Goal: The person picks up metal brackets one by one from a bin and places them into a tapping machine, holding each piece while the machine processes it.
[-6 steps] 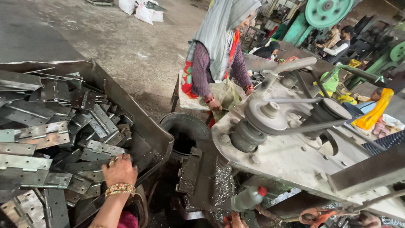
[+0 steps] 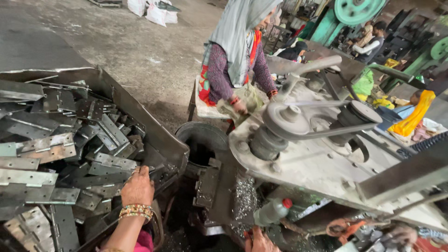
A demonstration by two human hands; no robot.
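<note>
My left hand [image 2: 137, 186], with bangles on the wrist, rests back-up on a heap of flat grey metal hinges [image 2: 56, 149] in a big sheet-metal bin [image 2: 154, 135]. Its fingertips curl down among the hinges at the bin's right edge, so the grip is hidden. Only the knuckles of my right hand [image 2: 259, 241] show at the bottom edge, below a grey plastic bottle with a red cap [image 2: 273, 212]. A stack of hinges [image 2: 207, 184] leans by the machine base.
A belt-driven press machine [image 2: 317, 140] with pulleys fills the right side. A dark round bucket [image 2: 203, 140] stands between bin and machine. A co-worker in a grey headscarf [image 2: 235, 56] bends over the machine's far side. Other people and green machines [image 2: 359, 11] are behind.
My left hand has shifted slightly up and to the right on the hinge pile. The co-worker stays bent over the machine.
</note>
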